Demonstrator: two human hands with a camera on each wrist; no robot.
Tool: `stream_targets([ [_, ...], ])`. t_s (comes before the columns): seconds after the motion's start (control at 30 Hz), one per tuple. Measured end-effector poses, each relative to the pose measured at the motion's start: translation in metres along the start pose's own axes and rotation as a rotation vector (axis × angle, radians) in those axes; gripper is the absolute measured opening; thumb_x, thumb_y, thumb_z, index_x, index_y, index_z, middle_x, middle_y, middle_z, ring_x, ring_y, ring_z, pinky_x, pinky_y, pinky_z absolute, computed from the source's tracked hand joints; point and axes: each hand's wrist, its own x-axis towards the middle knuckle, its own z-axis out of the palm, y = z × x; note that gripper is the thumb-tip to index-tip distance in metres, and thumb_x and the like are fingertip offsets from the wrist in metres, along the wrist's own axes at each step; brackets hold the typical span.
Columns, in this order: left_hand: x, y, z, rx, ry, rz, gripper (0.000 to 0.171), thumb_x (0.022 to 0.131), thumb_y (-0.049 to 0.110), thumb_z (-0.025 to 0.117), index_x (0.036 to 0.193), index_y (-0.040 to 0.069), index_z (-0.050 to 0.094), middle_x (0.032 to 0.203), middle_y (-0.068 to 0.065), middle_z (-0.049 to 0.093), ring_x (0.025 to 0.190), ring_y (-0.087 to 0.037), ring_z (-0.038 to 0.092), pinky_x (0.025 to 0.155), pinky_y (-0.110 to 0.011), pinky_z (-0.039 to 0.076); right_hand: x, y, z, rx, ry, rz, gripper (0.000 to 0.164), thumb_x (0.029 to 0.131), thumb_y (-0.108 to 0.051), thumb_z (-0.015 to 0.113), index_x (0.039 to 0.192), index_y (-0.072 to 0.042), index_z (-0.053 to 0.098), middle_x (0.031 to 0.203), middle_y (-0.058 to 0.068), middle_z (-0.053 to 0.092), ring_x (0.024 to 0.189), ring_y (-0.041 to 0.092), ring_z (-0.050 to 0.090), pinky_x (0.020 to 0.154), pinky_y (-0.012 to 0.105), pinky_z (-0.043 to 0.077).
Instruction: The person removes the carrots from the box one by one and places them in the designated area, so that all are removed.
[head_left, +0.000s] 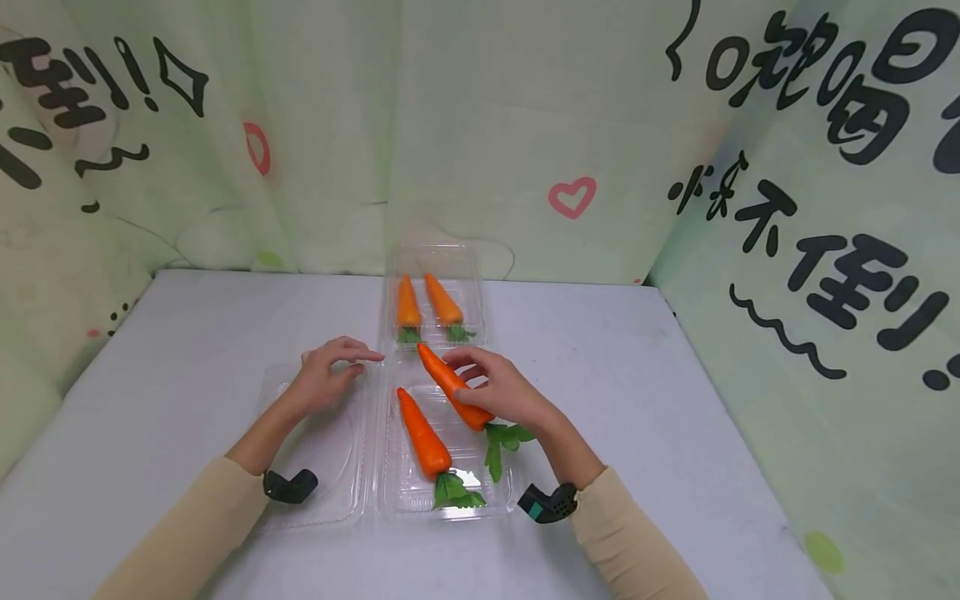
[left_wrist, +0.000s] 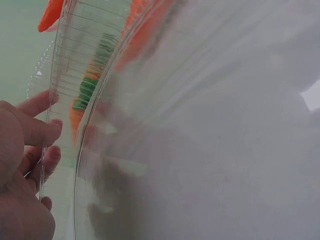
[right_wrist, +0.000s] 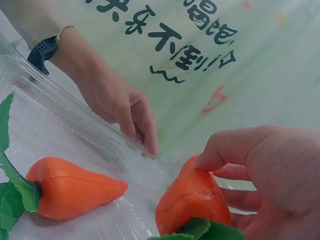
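Item: held carrot, 1 piece. Located above the tray, right of the lying carrot; contact with the tray cannot be told. The right grip pinches it between thumb and fingers from its right side and is the nearer hand. Long axis slanted: tip toward the counter's far edge and leftward, leaves toward the near right corner. The lying carrot has a similar slant, its tip likewise toward the far edge, with a narrow gap between the 2 bodies.

Appearance: bright red-orange, smooth, lightly glossy, tapered, with faint creases along the side; broad green leaves at the thick end.

Left grip: left of the held carrot, well apart from its leaves, fingers at the far rim beside the lid. Whether it pinches the plastic or merely rests against it cannot be told.

Also listed: 1 lying carrot inside the tray, same color, leaves toward the near edge; 1 clear lid, flat, left of the tray; 1 clear far box at the counter's far edge, containing 2 smaller, paler orange carrots, leaves toward the near edge.
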Motion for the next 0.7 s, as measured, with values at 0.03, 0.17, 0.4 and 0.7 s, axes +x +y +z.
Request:
stream_targets([
  [0.03, -0.0001, 0.0000, 0.0000, 0.000, 0.001, -0.001, 0.029, 0.090, -0.001, 0.062, 0.110, 0.016, 0.074, 0.107, -0.010, 0.064, 0.110, -0.030, 0.055, 0.080, -0.042, 0.020, -0.0003, -0.0001, -0.0004, 0.000, -0.003, 0.000, 0.045, 0.087, -0.009, 0.062, 0.131, -0.015, 0.055, 0.129, 0.005, 0.058, 0.112, 0.023, 0.057, 0.084, 0.034, 0.056],
  [0.17, 0.0001, 0.0006, 0.0003, -0.003, 0.003, -0.008, 0.029, 0.090, -0.002, 0.061, 0.110, 0.015, 0.074, 0.106, -0.010, 0.064, 0.109, -0.030, 0.055, 0.080, -0.042, 0.020, -0.0018, -0.0003, -0.0023, 0.000, -0.003, 0.001, 0.045, 0.087, -0.009, 0.062, 0.131, -0.015, 0.056, 0.130, 0.005, 0.058, 0.112, 0.023, 0.056, 0.084, 0.034, 0.056],
  [0.4, 0.0010, 0.0029, 0.0001, -0.001, -0.004, -0.031, 0.029, 0.091, -0.002, 0.060, 0.110, 0.015, 0.074, 0.108, -0.010, 0.062, 0.111, -0.030, 0.054, 0.081, -0.043, 0.021, -0.0031, 0.0009, -0.0055, -0.005, 0.012, 0.008, 0.045, 0.087, -0.011, 0.062, 0.132, -0.017, 0.056, 0.127, 0.004, 0.059, 0.112, 0.023, 0.056, 0.085, 0.035, 0.056],
  [0.7, 0.0014, 0.0029, 0.0004, -0.009, -0.011, -0.045, 0.028, 0.090, 0.000, 0.062, 0.110, 0.016, 0.074, 0.108, -0.010, 0.062, 0.111, -0.030, 0.053, 0.082, -0.044, 0.020, -0.0057, 0.0020, -0.0098, -0.009, 0.033, 0.010, 0.045, 0.087, -0.011, 0.062, 0.131, -0.017, 0.057, 0.127, 0.004, 0.059, 0.111, 0.024, 0.057, 0.083, 0.034, 0.056],
])
